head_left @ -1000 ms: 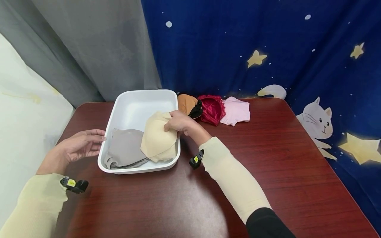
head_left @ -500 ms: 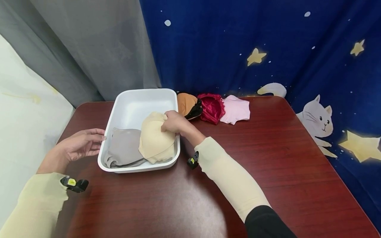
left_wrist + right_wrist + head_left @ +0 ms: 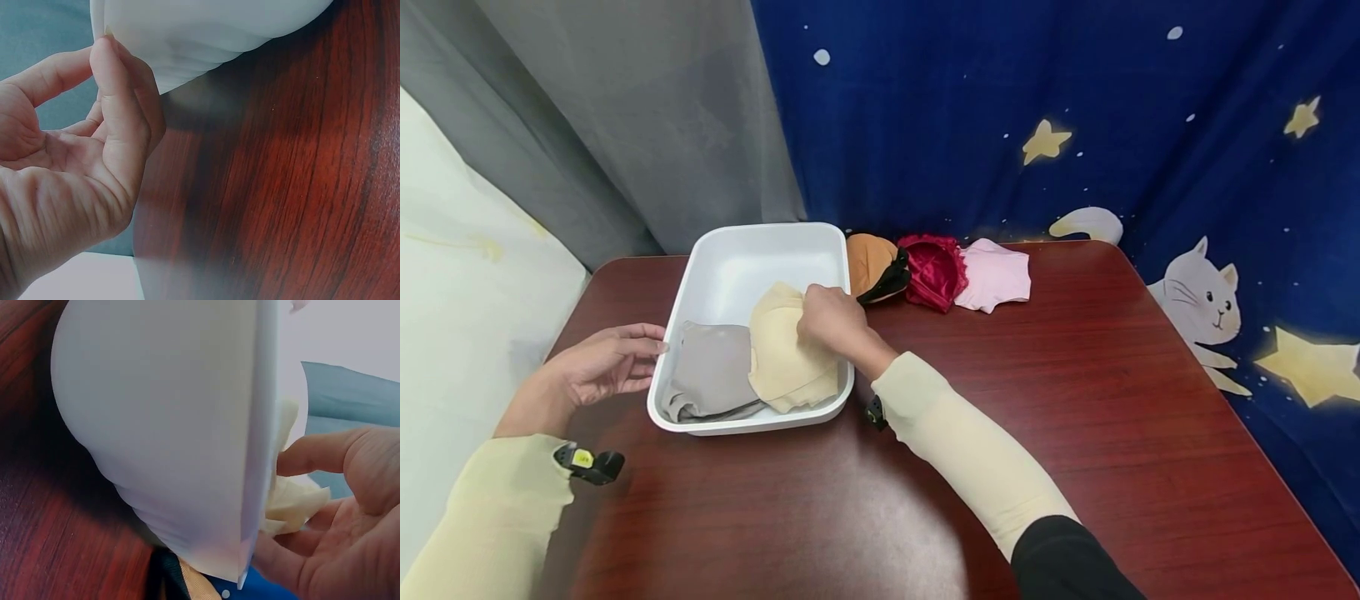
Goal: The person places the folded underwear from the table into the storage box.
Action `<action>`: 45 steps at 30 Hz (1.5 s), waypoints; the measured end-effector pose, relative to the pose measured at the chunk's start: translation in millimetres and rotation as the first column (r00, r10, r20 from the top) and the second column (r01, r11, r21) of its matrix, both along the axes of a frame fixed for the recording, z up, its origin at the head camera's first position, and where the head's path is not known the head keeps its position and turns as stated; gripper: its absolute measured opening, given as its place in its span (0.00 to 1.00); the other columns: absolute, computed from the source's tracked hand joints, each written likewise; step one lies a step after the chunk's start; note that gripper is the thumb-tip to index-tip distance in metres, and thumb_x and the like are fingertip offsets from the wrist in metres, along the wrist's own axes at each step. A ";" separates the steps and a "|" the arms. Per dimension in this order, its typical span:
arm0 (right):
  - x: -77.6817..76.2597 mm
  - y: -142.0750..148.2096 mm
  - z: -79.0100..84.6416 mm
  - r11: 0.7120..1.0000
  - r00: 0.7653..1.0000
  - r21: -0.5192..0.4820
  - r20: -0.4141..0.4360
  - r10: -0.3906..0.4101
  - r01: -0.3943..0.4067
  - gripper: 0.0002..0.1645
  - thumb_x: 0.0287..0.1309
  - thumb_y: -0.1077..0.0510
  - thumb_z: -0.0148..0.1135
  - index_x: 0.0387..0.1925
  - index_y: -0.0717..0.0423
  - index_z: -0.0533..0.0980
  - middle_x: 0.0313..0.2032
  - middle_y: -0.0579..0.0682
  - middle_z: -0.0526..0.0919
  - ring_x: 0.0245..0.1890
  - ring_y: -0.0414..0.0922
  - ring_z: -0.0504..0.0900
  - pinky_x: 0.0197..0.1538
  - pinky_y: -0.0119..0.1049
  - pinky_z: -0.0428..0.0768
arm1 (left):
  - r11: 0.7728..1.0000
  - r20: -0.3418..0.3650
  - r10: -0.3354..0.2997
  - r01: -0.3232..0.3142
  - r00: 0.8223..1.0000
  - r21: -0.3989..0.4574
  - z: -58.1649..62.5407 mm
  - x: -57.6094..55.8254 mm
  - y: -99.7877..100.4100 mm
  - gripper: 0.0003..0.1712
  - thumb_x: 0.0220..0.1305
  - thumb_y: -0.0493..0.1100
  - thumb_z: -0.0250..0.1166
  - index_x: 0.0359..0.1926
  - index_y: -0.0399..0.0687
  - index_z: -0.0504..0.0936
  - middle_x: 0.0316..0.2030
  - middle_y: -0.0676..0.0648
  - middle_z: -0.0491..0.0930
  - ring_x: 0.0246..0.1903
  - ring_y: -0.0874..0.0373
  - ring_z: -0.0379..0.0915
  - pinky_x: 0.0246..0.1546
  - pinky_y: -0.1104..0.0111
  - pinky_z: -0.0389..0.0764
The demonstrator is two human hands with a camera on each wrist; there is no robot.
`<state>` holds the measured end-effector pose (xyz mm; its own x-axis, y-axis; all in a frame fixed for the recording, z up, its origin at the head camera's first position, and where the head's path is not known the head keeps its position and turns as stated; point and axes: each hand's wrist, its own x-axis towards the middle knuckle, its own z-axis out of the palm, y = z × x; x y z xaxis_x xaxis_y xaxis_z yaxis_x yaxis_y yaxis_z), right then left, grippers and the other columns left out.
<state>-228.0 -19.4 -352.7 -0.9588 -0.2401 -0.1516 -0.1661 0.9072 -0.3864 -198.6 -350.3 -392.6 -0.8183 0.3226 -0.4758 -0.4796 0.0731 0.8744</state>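
In the head view a cream folded bra lies in the right front of a white plastic bin. My right hand grips its right upper part from above. The right wrist view shows thumb and fingers pinching the bunched cream cloth just over the bin's rim. To the left of the bra, a grey folded garment lies flat in the bin. My left hand is outside the bin, its relaxed, bent fingers touching the left rim; the left wrist view shows a fingertip against the white edge.
On the brown table, behind and right of the bin, lie an orange and black folded bra, a dark red bra and a pink garment. Curtains hang directly behind the table. A pale wall stands left.
My right hand has moved slightly left and turned over, its back now facing up, with the cream bra shifting a little left and settling lower in the bin. My left hand stays put.
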 end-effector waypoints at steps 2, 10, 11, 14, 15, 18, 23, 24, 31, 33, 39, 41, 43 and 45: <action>2.7 -2.6 -1.2 1.000 0.999 0.025 -0.035 -0.009 0.009 0.08 0.53 0.57 0.64 0.34 0.52 0.73 0.31 0.49 0.79 0.32 0.45 0.78 0.28 0.39 0.78 | 1.000 -0.001 0.001 -0.001 1.000 -0.005 -0.1 0.1 0.2 0.10 0.70 0.34 0.56 0.49 0.46 0.73 0.38 0.48 0.86 0.38 0.52 0.85 0.39 0.58 0.86; 14.4 -6.8 -9.6 0.999 0.979 0.024 -0.196 0.050 -0.047 0.08 0.64 0.59 0.50 0.44 0.55 0.67 0.35 0.55 0.76 0.34 0.52 0.79 0.32 0.43 0.80 | 1.000 -0.004 0.002 -0.002 1.000 -0.029 1.4 -0.2 1.4 0.10 0.69 0.35 0.56 0.50 0.46 0.72 0.38 0.48 0.85 0.38 0.52 0.85 0.39 0.58 0.86; 15.1 -6.6 -10.7 0.998 0.975 0.018 -0.211 0.065 -0.063 0.07 0.67 0.59 0.48 0.44 0.55 0.67 0.34 0.55 0.75 0.33 0.51 0.78 0.31 0.43 0.79 | 1.000 -0.004 0.002 -0.002 1.000 -0.030 1.6 -0.2 1.5 0.10 0.69 0.35 0.57 0.50 0.45 0.72 0.38 0.48 0.85 0.37 0.52 0.85 0.39 0.59 0.86; 16.5 -5.3 -14.0 0.993 0.966 0.009 -0.228 0.120 -0.121 0.06 0.71 0.58 0.45 0.44 0.53 0.68 0.33 0.53 0.74 0.32 0.48 0.77 0.29 0.40 0.77 | 1.000 -0.001 0.001 -0.001 1.000 -0.029 1.7 -0.3 1.4 0.10 0.70 0.35 0.56 0.50 0.45 0.72 0.38 0.48 0.85 0.37 0.53 0.85 0.39 0.59 0.86; 16.6 -4.8 -15.0 0.990 0.965 0.010 -0.224 0.139 -0.140 0.06 0.71 0.58 0.45 0.44 0.53 0.69 0.33 0.52 0.74 0.32 0.46 0.76 0.28 0.38 0.77 | 1.000 0.000 0.000 0.000 1.000 -0.029 1.6 -0.1 1.3 0.10 0.70 0.35 0.56 0.50 0.45 0.72 0.38 0.48 0.85 0.37 0.53 0.85 0.39 0.59 0.86; 15.2 -2.3 -18.2 0.982 0.963 0.023 -0.191 0.190 -0.190 0.10 0.69 0.60 0.49 0.47 0.50 0.75 0.35 0.49 0.78 0.35 0.44 0.75 0.31 0.35 0.76 | 1.000 -0.001 -0.002 0.002 1.000 -0.027 1.7 0.2 1.2 0.10 0.70 0.34 0.56 0.50 0.46 0.72 0.38 0.48 0.85 0.37 0.52 0.85 0.39 0.59 0.86; 11.7 1.0 -20.9 0.969 0.959 0.051 -0.145 0.245 -0.240 0.22 0.59 0.64 0.55 0.54 0.47 0.79 0.46 0.47 0.83 0.45 0.43 0.77 0.42 0.34 0.79 | 1.000 -0.007 0.000 0.000 1.000 -0.026 1.6 0.3 0.9 0.09 0.69 0.34 0.56 0.49 0.46 0.73 0.37 0.48 0.85 0.37 0.52 0.85 0.39 0.59 0.86; 11.6 1.5 -20.6 0.968 0.958 0.053 -0.139 0.251 -0.246 0.23 0.59 0.65 0.55 0.55 0.47 0.78 0.47 0.46 0.83 0.47 0.43 0.77 0.44 0.34 0.79 | 1.000 -0.007 0.001 -0.001 1.000 -0.026 1.5 0.2 0.8 0.09 0.69 0.34 0.56 0.49 0.46 0.73 0.37 0.48 0.85 0.37 0.52 0.85 0.39 0.59 0.86; 12.8 3.4 -19.2 0.963 0.957 0.063 -0.117 0.267 -0.261 0.24 0.59 0.64 0.56 0.57 0.48 0.77 0.47 0.47 0.83 0.45 0.42 0.75 0.41 0.33 0.77 | 1.000 -0.002 0.000 0.000 1.000 -0.025 0.7 -0.1 1.2 0.09 0.69 0.34 0.56 0.49 0.46 0.73 0.38 0.48 0.85 0.37 0.52 0.85 0.39 0.59 0.86; 12.7 4.0 -18.1 0.962 0.954 0.070 -0.128 0.271 -0.264 0.24 0.59 0.64 0.55 0.57 0.48 0.77 0.48 0.46 0.83 0.45 0.42 0.75 0.41 0.33 0.78 | 1.000 -0.003 0.002 -0.002 1.000 -0.025 0.5 0.0 1.1 0.09 0.69 0.34 0.56 0.49 0.46 0.73 0.38 0.48 0.85 0.37 0.52 0.85 0.39 0.58 0.86; 11.9 8.1 -8.5 0.953 0.932 0.105 -0.202 0.299 -0.283 0.21 0.57 0.66 0.53 0.49 0.48 0.81 0.43 0.46 0.84 0.42 0.42 0.78 0.42 0.35 0.79 | 0.999 -0.009 0.006 -0.006 1.000 -0.032 0.8 0.6 0.5 0.09 0.69 0.34 0.57 0.49 0.47 0.73 0.38 0.48 0.85 0.38 0.52 0.85 0.40 0.57 0.86; 11.9 9.8 -4.9 0.953 0.928 0.110 -0.221 0.299 -0.281 0.17 0.56 0.65 0.54 0.43 0.48 0.82 0.37 0.45 0.84 0.38 0.42 0.77 0.37 0.35 0.78 | 0.999 -0.009 0.007 -0.007 1.000 -0.032 0.8 0.5 0.6 0.09 0.69 0.34 0.57 0.49 0.47 0.73 0.38 0.48 0.85 0.38 0.51 0.85 0.40 0.57 0.86; 11.9 11.0 -2.1 0.956 0.927 0.110 -0.236 0.291 -0.272 0.12 0.55 0.65 0.54 0.35 0.48 0.80 0.31 0.45 0.81 0.33 0.42 0.76 0.33 0.34 0.76 | 0.999 -0.009 0.008 -0.008 1.000 -0.032 0.6 0.3 0.7 0.09 0.69 0.34 0.57 0.49 0.47 0.73 0.38 0.47 0.85 0.37 0.51 0.85 0.39 0.57 0.86; 12.1 11.6 0.3 0.962 0.931 0.092 -0.242 0.272 -0.257 0.08 0.53 0.64 0.55 0.29 0.48 0.78 0.26 0.45 0.78 0.30 0.42 0.74 0.29 0.34 0.74 | 0.999 -0.010 0.010 -0.010 1.000 -0.033 0.3 0.2 0.8 0.10 0.69 0.34 0.57 0.49 0.47 0.73 0.38 0.47 0.85 0.37 0.51 0.85 0.39 0.57 0.86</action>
